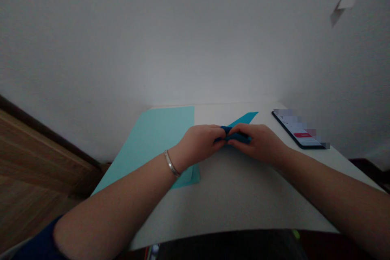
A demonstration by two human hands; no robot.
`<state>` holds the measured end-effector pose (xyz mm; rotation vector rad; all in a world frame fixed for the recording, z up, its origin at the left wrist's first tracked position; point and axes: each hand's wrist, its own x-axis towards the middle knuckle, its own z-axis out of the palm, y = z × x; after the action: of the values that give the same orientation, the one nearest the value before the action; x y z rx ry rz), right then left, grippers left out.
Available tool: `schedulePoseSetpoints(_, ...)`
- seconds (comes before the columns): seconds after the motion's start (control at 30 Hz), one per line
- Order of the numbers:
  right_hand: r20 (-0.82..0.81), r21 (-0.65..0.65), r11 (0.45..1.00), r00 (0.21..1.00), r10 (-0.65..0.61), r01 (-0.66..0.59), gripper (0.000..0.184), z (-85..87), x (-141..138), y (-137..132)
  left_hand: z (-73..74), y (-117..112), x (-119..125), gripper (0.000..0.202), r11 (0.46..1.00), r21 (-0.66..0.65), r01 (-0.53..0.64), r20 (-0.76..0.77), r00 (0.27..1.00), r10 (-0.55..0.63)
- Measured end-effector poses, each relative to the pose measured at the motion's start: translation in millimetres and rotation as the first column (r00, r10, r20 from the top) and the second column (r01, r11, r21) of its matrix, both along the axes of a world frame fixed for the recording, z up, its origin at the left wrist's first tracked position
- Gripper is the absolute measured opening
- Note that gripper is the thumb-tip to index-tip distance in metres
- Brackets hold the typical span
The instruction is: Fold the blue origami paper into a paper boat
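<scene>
Blue paper (248, 118), folded. Left hand (202, 140) and right hand (260, 140) pinch it, barely open, side by side. Phone (297, 130) near, on white table (231, 199).

On my feed, the blue paper (244, 119) was folded narrow, its middle partly hidden, pinched by my left grip (203, 141) and right grip (258, 141) over the white table (240, 203). Beyond its darker folds, a brighter strip slanted away rightward to an angled tip.
</scene>
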<state>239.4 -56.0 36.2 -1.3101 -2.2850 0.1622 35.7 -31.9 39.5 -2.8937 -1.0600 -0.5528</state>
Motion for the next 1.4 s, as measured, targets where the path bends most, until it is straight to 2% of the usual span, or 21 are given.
schedulePoseSetpoints(0.2, 0.094, 0.021, 0.999, 0.995, -0.026, 0.024, 0.017, -0.5, 11.9, 4.4, -13.3, 11.9, -4.2, 0.010, 0.994, -0.095, -0.053, 0.219, 0.973, 0.072)
schedulePoseSetpoints(0.3, 0.142, 0.119, 0.990, 0.986, -0.092, 0.075, 0.015, -1.5, 22.7, 10.7, -18.6, 18.9, -6.6, 0.014, 0.980, -0.189, -0.067, 0.320, 0.939, 0.125)
schedulePoseSetpoints(0.37, 0.174, 0.210, 0.976, 0.981, -0.088, 0.050, 0.015, -1.8, 29.7, 16.1, -21.1, 23.2, -8.1, 0.019, 0.961, -0.261, -0.086, 0.371, 0.910, 0.183)
schedulePoseSetpoints(0.47, 0.020, 0.301, 0.953, 0.999, -0.044, 0.035, 0.012, -3.4, 37.1, 23.5, -24.6, 28.3, -9.7, 0.020, 0.925, -0.370, -0.086, 0.453, 0.853, 0.260)
schedulePoseSetpoints(0.53, -0.138, 0.267, 0.959, 0.989, -0.056, 0.092, 0.014, -5.9, 39.0, 26.8, -26.6, 30.0, -9.8, 0.015, 0.905, -0.425, -0.028, 0.503, 0.824, 0.262)
schedulePoseSetpoints(0.6, -0.230, 0.163, 0.980, 0.970, -0.078, 0.117, 0.019, -9.1, 38.6, 28.6, -27.6, 29.8, -9.0, 0.011, 0.887, -0.459, 0.054, 0.538, 0.811, 0.229)
schedulePoseSetpoints(0.67, -0.245, 0.060, 0.994, 0.967, -0.074, 0.091, 0.021, -12.3, 36.9, 29.5, -26.8, 27.9, -7.7, 0.015, 0.872, -0.480, 0.095, 0.548, 0.809, 0.213)
schedulePoseSetpoints(0.73, -0.227, 0.009, 0.997, 0.972, -0.066, 0.070, 0.020, -14.7, 34.7, 29.9, -24.6, 25.1, -6.2, 0.020, 0.871, -0.485, 0.081, 0.539, 0.812, 0.225)
schedulePoseSetpoints(0.83, -0.211, 0.037, 0.996, 0.975, -0.068, 0.077, 0.019, -16.3, 32.0, 30.2, -20.8, 21.4, -4.9, 0.020, 0.884, -0.466, 0.045, 0.519, 0.823, 0.232)
schedulePoseSetpoints(0.93, -0.266, 0.057, 0.990, 0.958, -0.111, 0.130, 0.018, -17.2, 30.6, 30.4, -18.6, 19.7, -5.0, 0.019, 0.899, -0.436, 0.044, 0.521, 0.827, 0.212)
schedulePoseSetpoints(1.03, -0.357, 0.001, 0.985, 0.920, -0.163, 0.175, 0.019, -19.1, 29.7, 31.2, -17.9, 18.5, -5.2, 0.020, 0.898, -0.434, 0.065, 0.549, 0.810, 0.206)
schedulePoseSetpoints(1.2, -0.515, -0.071, 0.982, 0.837, -0.187, 0.177, 0.020, -24.3, 29.1, 35.0, -16.7, 15.8, -4.1, 0.020, 0.906, -0.419, 0.062, 0.604, 0.764, 0.227)
schedulePoseSetpoints(1.33, -0.629, -0.128, 0.979, 0.750, -0.203, 0.158, 0.021, -25.9, 28.5, 37.3, -16.0, 14.7, -2.5, 0.028, 0.855, -0.502, 0.132, 0.666, 0.689, 0.285)
schedulePoseSetpoints(1.4, -0.649, -0.143, 0.979, 0.733, -0.203, 0.145, 0.021, -25.2, 27.7, 36.7, -15.7, 14.9, -1.8, 0.030, 0.832, -0.533, 0.152, 0.684, 0.656, 0.318)
